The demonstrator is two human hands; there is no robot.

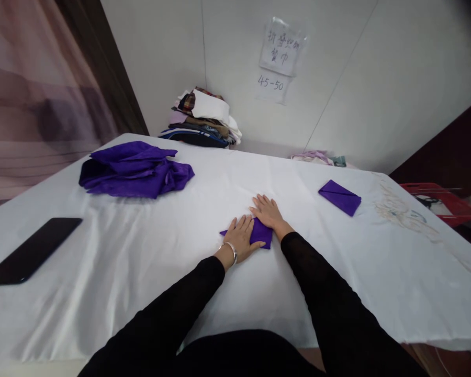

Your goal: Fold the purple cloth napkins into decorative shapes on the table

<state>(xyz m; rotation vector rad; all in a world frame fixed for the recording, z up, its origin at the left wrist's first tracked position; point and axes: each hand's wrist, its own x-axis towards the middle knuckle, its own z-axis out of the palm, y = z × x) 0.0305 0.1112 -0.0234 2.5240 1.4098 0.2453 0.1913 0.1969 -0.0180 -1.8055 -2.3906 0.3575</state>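
A small folded purple napkin (264,235) lies on the white-covered table, partly hidden beneath my hands. My left hand (241,238), a bracelet at its wrist, rests flat across the napkin with its thumb stretched over the cloth. Flat at the napkin's upper right edge is my right hand (267,212), its fingers extended and spread a little. A pointed purple corner shows to the left of my left hand. Another purple napkin (339,197), folded into a neat rectangle, lies farther right. To the left sits a loose heap of purple cloth (137,170).
A dark flat tablet-like slab (33,251) lies on the left of the white tablecloth (149,293). Stacked clothes (204,118) stand by the wall behind the table. Beyond the right edge is a red basket (441,201). Handwritten paper signs (280,50) hang on the wall.
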